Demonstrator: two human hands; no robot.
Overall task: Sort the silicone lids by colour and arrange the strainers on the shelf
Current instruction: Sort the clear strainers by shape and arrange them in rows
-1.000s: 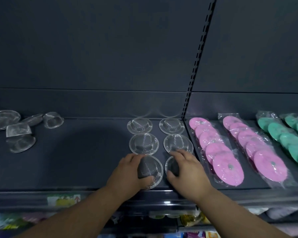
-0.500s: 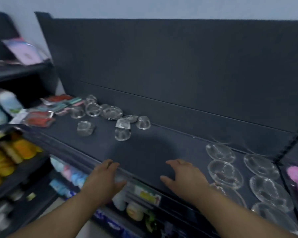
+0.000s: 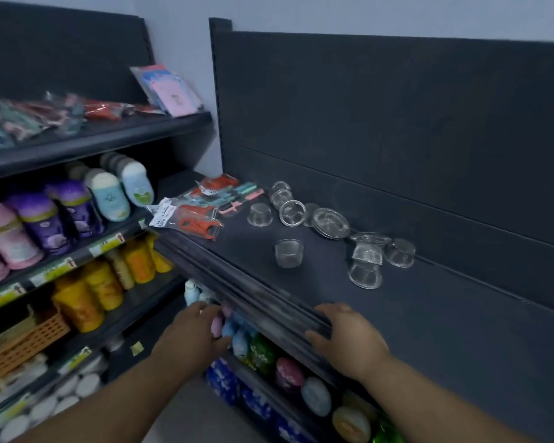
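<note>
Your view has swung left along the dark shelf; the tidy double row of strainers you were pressing into place a second ago is out of frame, and so are the pink and green lids. That row looks settled, so the next batch is likely the job. Ahead lies the loose cluster of strainers, scattered near the back panel, some tipped on their sides, one small strainer standing apart. Packaged peelers sit at the shelf's left end. Your right hand rests spread on the front lip, empty; your left hand hangs loose below it, holding nothing.
</note>
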